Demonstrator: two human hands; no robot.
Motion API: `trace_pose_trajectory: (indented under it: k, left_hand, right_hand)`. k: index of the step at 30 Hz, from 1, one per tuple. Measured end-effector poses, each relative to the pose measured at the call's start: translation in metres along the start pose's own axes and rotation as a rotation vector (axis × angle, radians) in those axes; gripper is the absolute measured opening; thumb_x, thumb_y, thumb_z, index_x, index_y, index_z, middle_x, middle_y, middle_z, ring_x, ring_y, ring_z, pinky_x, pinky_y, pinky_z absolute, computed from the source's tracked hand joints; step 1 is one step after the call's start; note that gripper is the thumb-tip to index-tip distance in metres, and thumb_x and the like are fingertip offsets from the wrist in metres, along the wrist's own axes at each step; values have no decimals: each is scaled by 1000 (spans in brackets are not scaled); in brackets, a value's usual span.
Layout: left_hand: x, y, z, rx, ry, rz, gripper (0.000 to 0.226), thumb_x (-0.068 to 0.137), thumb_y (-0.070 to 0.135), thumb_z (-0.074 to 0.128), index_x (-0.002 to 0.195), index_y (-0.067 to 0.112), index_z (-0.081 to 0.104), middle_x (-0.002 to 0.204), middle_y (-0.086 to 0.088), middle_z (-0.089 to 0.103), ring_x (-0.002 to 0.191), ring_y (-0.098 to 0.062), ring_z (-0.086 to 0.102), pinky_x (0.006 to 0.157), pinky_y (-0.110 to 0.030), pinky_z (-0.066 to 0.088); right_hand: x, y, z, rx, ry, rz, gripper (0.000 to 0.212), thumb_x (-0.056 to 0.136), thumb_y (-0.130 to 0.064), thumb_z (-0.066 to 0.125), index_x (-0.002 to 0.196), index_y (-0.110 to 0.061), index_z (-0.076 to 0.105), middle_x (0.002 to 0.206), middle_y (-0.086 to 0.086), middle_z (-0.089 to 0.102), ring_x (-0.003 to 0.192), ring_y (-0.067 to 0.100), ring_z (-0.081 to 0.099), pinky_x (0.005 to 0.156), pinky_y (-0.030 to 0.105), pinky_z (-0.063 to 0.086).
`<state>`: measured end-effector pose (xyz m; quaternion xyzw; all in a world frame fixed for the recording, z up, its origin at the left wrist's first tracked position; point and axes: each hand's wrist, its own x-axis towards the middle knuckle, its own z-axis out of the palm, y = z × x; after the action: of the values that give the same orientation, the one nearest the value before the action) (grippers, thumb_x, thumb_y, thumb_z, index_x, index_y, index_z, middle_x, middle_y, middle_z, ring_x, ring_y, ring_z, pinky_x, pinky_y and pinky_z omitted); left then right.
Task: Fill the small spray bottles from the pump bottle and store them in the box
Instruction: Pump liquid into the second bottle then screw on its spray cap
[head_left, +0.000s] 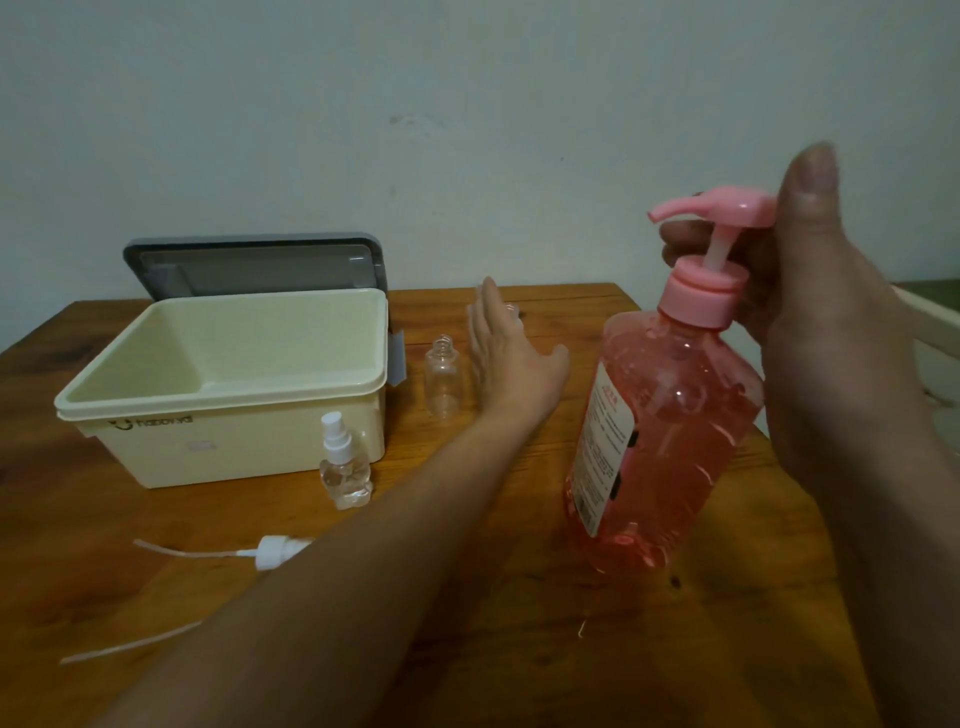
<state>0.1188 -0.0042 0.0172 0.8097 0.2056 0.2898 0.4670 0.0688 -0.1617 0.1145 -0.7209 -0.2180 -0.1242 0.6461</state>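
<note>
Pump bottle (670, 431) tilts in right hand (810, 332), near table (467, 597) edge.

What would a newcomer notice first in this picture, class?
The big pink pump bottle stands out, tilted at the right, gripped at its neck by the right hand. At the left sits the open cream box, lid propped behind it. Between them the left hand reaches flat over the table beside an uncapped small bottle.
</note>
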Motion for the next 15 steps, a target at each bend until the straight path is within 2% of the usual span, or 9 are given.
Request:
trace_pose_trajectory:
  k: [3, 6, 9, 15]
  left_hand:
    - [4, -4, 5, -9, -1, -43, 100, 85, 17, 68, 152, 24, -6, 162, -1, 0, 149, -22, 0, 120, -46, 17]
    - [6, -6, 9, -25, -21, -126, 100, 87, 18, 67, 152, 24, -8, 162, -2, 0, 149, -24, 3, 119, -45, 17]
    - [7, -9, 11, -41, -36, -171, 95, 90, 17, 64, 152, 23, -7, 162, -3, 4, 148, -25, 11, 118, -41, 22]
    - [9, -16, 13, -74, -7, -224, 75, 91, 15, 59, 149, 22, 11, 149, -6, 35, 132, -27, 41, 107, -43, 40]
  right_hand:
    - [3, 2, 1, 33, -37, 34, 80, 75, -87, 28, 107, -29, 72, 104, -6, 74, 103, 11, 69, 95, 43, 52]
    - [8, 5, 0, 96, -96, 99, 70, 84, -78, 24, 101, -31, 74, 103, -4, 76, 103, 13, 70, 93, 49, 54]
    - [8, 5, -1, 164, -157, 151, 70, 85, -74, 25, 105, -25, 72, 100, 0, 77, 102, 16, 71, 94, 51, 52]
    - [11, 1, -3, 245, -238, 205, 75, 91, -72, 25, 100, -14, 72, 92, 8, 78, 95, 22, 74, 92, 51, 54]
